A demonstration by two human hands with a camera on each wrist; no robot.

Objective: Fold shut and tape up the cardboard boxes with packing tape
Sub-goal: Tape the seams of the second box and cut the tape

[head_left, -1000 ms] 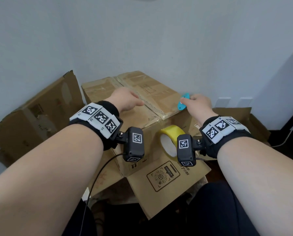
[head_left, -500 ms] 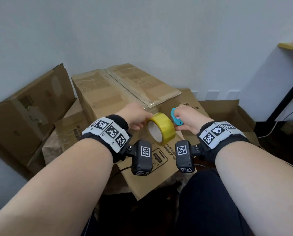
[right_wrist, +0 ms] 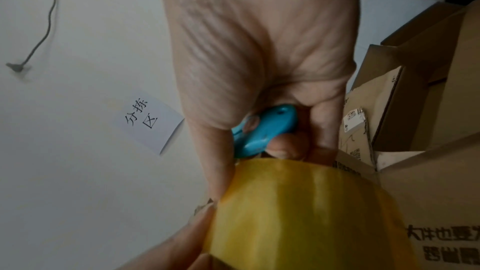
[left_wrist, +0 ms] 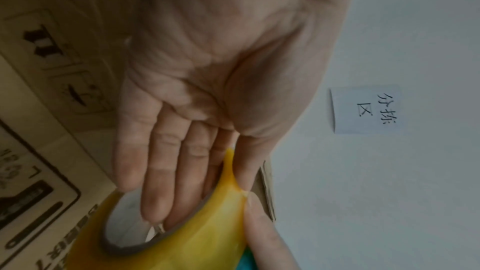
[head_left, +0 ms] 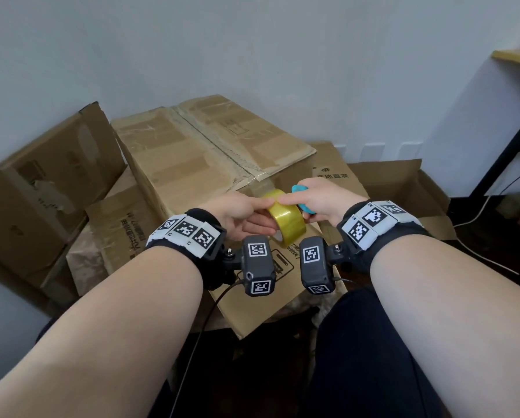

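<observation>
Lifted higher since a second ago, now at frame centre: tape roll point(head_left: 286, 217). Left hand point(head_left: 240, 214) fingers point(left_wrist: 155, 171) hooked straight through the core, thumb pinching the rim. Right hand point(head_left: 319, 200) curled round a blue cutter point(head_left: 301, 197), fingertip on the roll, probably hunting the loose end. Behind, upper centre, taped cardboard box point(head_left: 192, 152), strip hanging.

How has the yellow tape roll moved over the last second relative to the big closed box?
Yes. The tape roll was lifted from low against the closed box's front and now sits higher near its top edge, gripped by the left hand.
</observation>
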